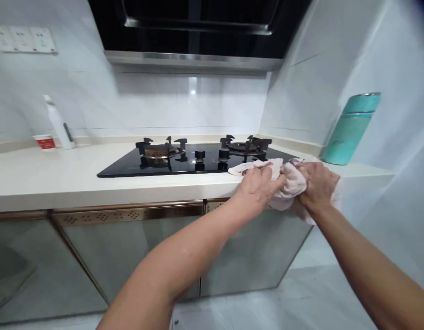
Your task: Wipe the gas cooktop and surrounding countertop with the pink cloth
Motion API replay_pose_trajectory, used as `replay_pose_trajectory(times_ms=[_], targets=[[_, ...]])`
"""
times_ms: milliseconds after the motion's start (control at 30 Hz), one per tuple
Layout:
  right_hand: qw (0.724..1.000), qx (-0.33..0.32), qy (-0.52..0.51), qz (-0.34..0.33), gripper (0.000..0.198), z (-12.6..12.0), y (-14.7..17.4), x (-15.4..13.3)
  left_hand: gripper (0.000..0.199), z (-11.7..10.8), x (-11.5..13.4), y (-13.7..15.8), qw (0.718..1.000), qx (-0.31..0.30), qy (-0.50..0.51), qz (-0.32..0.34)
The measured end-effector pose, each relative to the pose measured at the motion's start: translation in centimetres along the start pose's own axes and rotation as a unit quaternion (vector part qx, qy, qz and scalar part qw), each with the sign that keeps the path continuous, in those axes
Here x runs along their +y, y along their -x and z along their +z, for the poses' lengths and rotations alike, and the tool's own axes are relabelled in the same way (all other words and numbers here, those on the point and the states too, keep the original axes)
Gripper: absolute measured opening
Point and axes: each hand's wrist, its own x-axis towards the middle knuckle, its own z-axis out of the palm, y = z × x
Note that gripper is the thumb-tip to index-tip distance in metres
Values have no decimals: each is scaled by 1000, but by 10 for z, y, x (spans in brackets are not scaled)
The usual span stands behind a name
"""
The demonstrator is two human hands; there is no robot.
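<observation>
A pale pink cloth [294, 181] lies bunched over the front right edge of the white countertop, partly on the corner of the black gas stove [177, 167]. My left hand [258, 185] is closed on the cloth's left part, its fingers curled into the folds. Around the right part, my right hand [317, 183] is closed as well. Some of the cloth hangs down in front of the counter edge below the hands. The fingertips of both hands are partly hidden by the fabric.
A teal flask [349, 130] stands on the counter beyond my right hand. Two burners and two black knobs [199, 155] sit on the stove. At the left are a red and white cup [47, 143] and a white bottle [60, 126]. A black range hood [194, 36] hangs above.
</observation>
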Motion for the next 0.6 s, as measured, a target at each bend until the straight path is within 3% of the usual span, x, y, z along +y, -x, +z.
replay_pose_trajectory(times_ms=[167,300,467,600], targets=[[996,20,12,-83,40,-3,22,-111,42,-39,-62,78,998,-20,-49,-38],[990,30,-49,-130,37,-9,40,-218,65,-86,-121,151,991,-72,-67,-90],[963,-41,-150,-220,37,-27,56,-367,79,-135,-191,245,972,-96,-100,-188],[929,-102,-221,-278,34,-40,69,-481,74,-171,-244,320,932,-129,-135,-312]])
